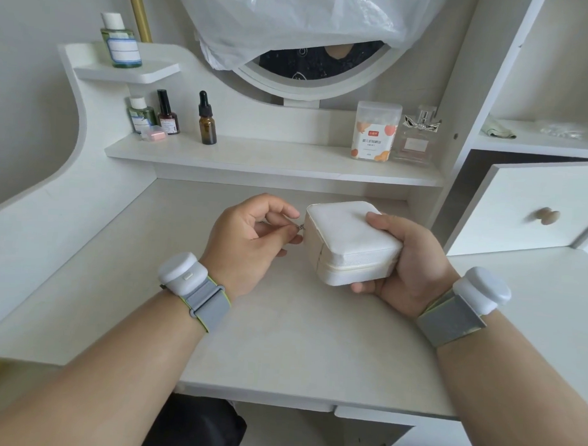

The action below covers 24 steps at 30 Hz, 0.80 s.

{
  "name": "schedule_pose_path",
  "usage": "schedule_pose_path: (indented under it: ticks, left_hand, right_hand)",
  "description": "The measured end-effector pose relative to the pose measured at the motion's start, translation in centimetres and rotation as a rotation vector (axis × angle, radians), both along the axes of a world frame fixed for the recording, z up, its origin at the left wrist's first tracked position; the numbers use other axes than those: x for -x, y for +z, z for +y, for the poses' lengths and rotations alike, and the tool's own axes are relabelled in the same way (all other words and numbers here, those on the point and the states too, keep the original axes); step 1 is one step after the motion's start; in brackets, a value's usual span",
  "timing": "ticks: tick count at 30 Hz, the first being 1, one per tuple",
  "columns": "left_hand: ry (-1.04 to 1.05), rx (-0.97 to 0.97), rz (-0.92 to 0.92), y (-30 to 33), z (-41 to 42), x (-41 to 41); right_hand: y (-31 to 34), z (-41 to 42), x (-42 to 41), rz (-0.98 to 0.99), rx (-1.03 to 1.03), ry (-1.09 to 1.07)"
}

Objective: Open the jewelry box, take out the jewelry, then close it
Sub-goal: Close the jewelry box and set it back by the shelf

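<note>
A white square jewelry box [347, 239] with rounded corners and a zip seam around its side is held a little above the white desk [282, 339], its lid closed. My right hand [408, 260] wraps the box's right side, thumb on top and fingers underneath. My left hand [252, 234] is at the box's left edge, thumb and forefinger pinched on the small metal zipper pull [301, 227]. The jewelry is hidden inside the box.
A shelf [271, 155] behind holds small bottles [208, 119], a cotton-swab container [376, 130] and a perfume bottle [419, 137]. A round mirror [311, 70] half covered with plastic stands above. A drawer [533, 211] juts out at right.
</note>
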<state>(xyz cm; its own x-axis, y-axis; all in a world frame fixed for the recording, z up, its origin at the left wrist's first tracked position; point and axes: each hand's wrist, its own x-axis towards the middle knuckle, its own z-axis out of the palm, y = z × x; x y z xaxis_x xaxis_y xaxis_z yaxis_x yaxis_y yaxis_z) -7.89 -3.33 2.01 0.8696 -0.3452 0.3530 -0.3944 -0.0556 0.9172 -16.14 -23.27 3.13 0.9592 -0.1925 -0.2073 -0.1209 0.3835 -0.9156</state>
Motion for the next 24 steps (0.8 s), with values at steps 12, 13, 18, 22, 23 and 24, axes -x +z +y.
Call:
schedule_pose_path:
  ticks: [12, 13, 18, 22, 23, 24]
  left_hand:
    - [0.016, -0.069, -0.065, -0.5, -0.1, 0.1]
    - [0.003, -0.090, -0.078, -0.6, -0.1, 0.1]
    - [-0.109, -0.277, -0.058, -0.6, -0.2, 0.5]
    - [-0.130, -0.325, -0.032, -0.4, -0.2, 0.9]
    - [-0.101, -0.335, -0.053, -0.4, -0.2, 0.7]
    - [-0.064, -0.345, -0.084, -0.5, -0.2, 0.6]
  right_hand:
    - [-0.4, 0.0, -0.5, -0.030, -0.026, -0.071]
    - [-0.4, 0.0, -0.6, -0.036, -0.054, -0.093]
    - [-0.2, 0.1, -1.1, -0.096, -0.055, -0.259]
    - [-0.4, 0.4, -1.1, -0.084, 0.008, -0.231]
    - [-0.4, 0.4, -1.0, -0.068, 0.013, -0.205]
    - [-0.3, 0.4, -0.9, -0.048, 0.021, -0.178]
